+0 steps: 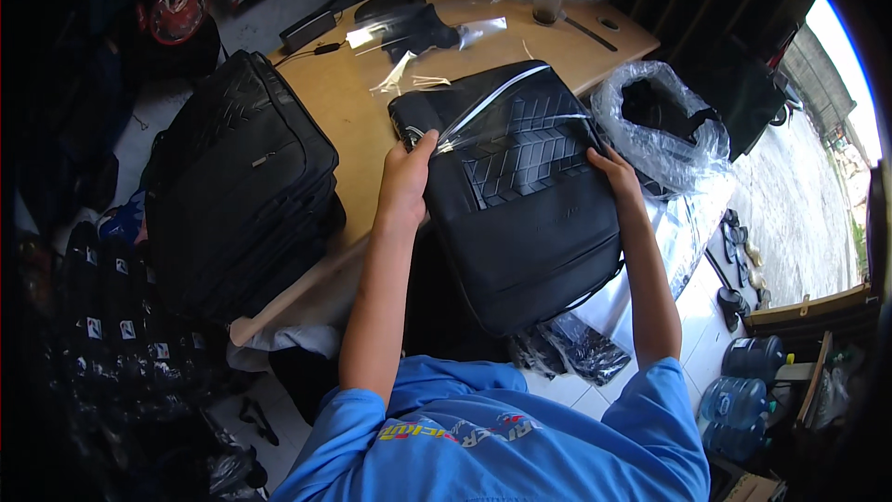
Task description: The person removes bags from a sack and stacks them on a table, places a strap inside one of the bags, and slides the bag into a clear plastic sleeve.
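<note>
A black backpack [548, 232] with a chevron-patterned front panel lies tilted between my hands, its lower end jutting past the table's near edge. Clear plastic wrap [506, 93] is stretched over its upper part, with a shiny fold running slantwise to the left side. My left hand [406, 177] is closed on the backpack's left edge, thumb on top, where the plastic bunches. Opposite it, my right hand [618, 172] grips the right edge, with fingertips on the front and plastic close by. The undersides of the backpack and of both grips are hidden.
Similar black bags [246, 167] form a stack on the left of the wooden table [348, 112]. Toward the far side stand a cup [547, 7] and a monitor-like stand [390, 7]. At right sits a crumpled clear plastic bag [692, 135]; water jugs [734, 400] stand on the floor.
</note>
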Available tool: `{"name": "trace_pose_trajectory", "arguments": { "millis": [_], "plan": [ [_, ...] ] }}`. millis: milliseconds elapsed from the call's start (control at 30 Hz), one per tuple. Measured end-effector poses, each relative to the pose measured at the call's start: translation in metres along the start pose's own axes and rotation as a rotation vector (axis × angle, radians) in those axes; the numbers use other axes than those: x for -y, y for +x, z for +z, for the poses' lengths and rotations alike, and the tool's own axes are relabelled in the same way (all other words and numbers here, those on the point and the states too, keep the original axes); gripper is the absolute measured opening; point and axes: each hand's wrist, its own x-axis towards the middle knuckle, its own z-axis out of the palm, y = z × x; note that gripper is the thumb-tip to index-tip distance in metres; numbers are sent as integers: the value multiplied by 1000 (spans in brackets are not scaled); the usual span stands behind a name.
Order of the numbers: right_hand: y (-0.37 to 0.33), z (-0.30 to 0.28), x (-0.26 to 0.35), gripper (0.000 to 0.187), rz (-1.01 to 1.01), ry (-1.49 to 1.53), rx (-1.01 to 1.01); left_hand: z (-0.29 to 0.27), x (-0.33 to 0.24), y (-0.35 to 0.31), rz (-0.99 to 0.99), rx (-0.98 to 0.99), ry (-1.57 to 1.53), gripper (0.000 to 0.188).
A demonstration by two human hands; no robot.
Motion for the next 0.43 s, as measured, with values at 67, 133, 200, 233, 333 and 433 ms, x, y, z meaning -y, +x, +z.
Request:
{"name": "trace_pose_trajectory", "arguments": {
  "millis": [67, 133, 200, 233, 333, 433],
  "plan": [
    [6, -2, -1, 32, -3, 28, -30, 5, -3, -9, -52, -15, -93, 22],
    [6, 1, 1, 31, 0, 52, -52, 5, -2, -12, -53, -28, -80, 22],
    [0, 8, 9, 31, -16, 0, -26, 0, -3, -16, -52, -51, -69, 22],
    [3, 6, 8, 31, -17, 2, -29, -4, -6, -16, -119, -8, -135, 22],
    [10, -6, 9, 32, 31, -61, 75, 1, 0, -19, -111, 38, -229, 26],
    [17, -20, 15, 70, -252, -669, 82, -4, 2, -15, -137, 24, -276, 39]
  ]
}}
